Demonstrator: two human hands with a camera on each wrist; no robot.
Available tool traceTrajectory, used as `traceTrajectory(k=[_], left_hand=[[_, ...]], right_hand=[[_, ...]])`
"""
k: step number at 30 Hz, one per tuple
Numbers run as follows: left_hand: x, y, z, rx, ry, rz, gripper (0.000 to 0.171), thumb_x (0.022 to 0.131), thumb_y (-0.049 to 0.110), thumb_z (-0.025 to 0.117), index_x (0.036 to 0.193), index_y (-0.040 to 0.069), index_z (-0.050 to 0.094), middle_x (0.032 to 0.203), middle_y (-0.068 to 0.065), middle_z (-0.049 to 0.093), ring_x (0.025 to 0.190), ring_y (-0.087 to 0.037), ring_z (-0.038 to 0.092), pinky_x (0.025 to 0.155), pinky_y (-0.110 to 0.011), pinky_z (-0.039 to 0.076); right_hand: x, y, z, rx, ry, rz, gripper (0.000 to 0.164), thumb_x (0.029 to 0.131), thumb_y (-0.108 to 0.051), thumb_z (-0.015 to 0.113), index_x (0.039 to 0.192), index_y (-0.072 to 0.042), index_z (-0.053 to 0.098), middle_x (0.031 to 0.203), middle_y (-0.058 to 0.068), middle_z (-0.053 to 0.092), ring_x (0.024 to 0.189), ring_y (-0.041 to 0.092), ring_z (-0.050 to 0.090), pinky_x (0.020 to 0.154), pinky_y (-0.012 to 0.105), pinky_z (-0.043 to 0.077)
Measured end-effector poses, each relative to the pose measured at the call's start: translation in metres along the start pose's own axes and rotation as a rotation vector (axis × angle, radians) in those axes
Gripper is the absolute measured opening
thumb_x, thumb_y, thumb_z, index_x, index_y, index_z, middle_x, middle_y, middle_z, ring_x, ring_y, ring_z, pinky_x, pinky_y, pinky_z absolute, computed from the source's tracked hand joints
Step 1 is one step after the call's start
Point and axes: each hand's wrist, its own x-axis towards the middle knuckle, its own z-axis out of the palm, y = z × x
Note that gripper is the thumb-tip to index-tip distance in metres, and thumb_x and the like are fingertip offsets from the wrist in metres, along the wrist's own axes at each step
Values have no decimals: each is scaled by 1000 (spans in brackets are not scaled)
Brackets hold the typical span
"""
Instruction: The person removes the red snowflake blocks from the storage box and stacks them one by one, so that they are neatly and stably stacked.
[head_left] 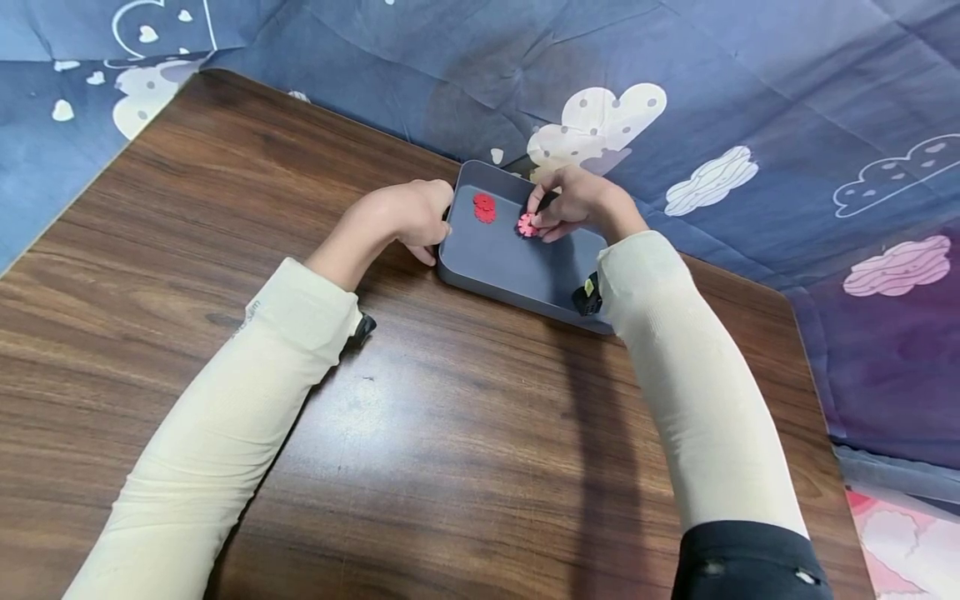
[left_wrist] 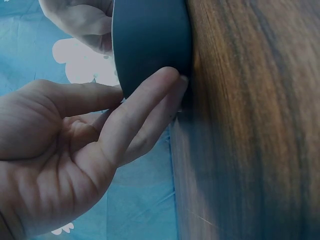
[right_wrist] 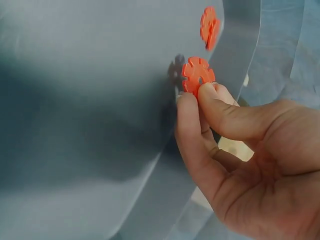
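Note:
A shallow grey tray (head_left: 498, 262) sits at the table's far edge. My left hand (head_left: 408, 215) grips its left end; in the left wrist view the thumb is at the rim and the other fingers lie along the outer wall (left_wrist: 152, 45). Over the tray floor, my right hand (head_left: 576, 202) pinches a red notched plastic disc (right_wrist: 195, 74) between thumb and fingertips. The disc is tilted up, and its shadow falls on the floor beside it. Toward the tray's left end lie two more red notched discs (head_left: 484, 208), one overlapping the other.
The brown wood-grain table (head_left: 450, 433) stretches from the tray toward me. Behind it hangs a blue curtain (head_left: 480, 75) printed with clouds, close against the tray's far side. A black wrist camera (head_left: 588, 297) on the right arm overlaps the tray's near right corner.

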Motion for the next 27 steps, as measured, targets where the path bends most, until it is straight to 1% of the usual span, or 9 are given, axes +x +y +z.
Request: traceTrajectory(k=[3,8,12,15,18,22,27], left_hand=[[0,0,0,-7,-6,-4,22,112,6,42,125,-7,55,121,-16,62,94,-16,76,88,-25,70],[-1,0,0,-5,3,2,22,112,5,41,125,-6,54,125,-17,62,101,-21,78,89,-26,70],[-1,-2,1,9,14,9,18,111,5,39,116,-4,54,123,-17,60,94,-17,79,87,-25,70],[-1,-1,0,18,14,8,16,111,5,39,109,-2,54,121,-17,59,88,-13,78,87,-25,71],[-1,-1,0,6,5,4,17,111,5,40,112,-3,54,122,-17,60,90,-15,78,89,-27,71],[-1,0,0,-16,1,5,21,111,5,41,124,-6,54,126,-18,61,94,-18,78,88,-27,71],[-1,-1,1,-42,3,2,21,111,4,40,124,-7,52,128,-19,59,102,-22,77,86,-25,71]], right_hand=[[-3,6,-8,-20,2,13,14,100,1,72,111,0,64,91,3,64,72,10,70,71,25,72],[-12,18,-25,-3,-2,26,11,101,1,71,110,-2,66,90,2,66,72,11,69,70,26,72],[-19,26,-35,20,-8,31,9,102,2,69,108,-4,66,83,1,71,70,11,70,68,26,72],[-23,33,-41,21,-6,33,9,102,2,68,109,-4,65,82,0,73,69,11,72,69,26,72],[-28,41,-50,18,-5,39,10,103,2,67,112,-4,64,83,0,74,71,11,73,70,26,72],[-36,51,-60,17,3,57,11,104,1,66,113,-4,64,85,-1,75,75,10,75,72,25,72],[-45,64,-70,14,31,82,12,104,0,67,114,-4,64,85,0,73,76,10,74,70,24,71]])
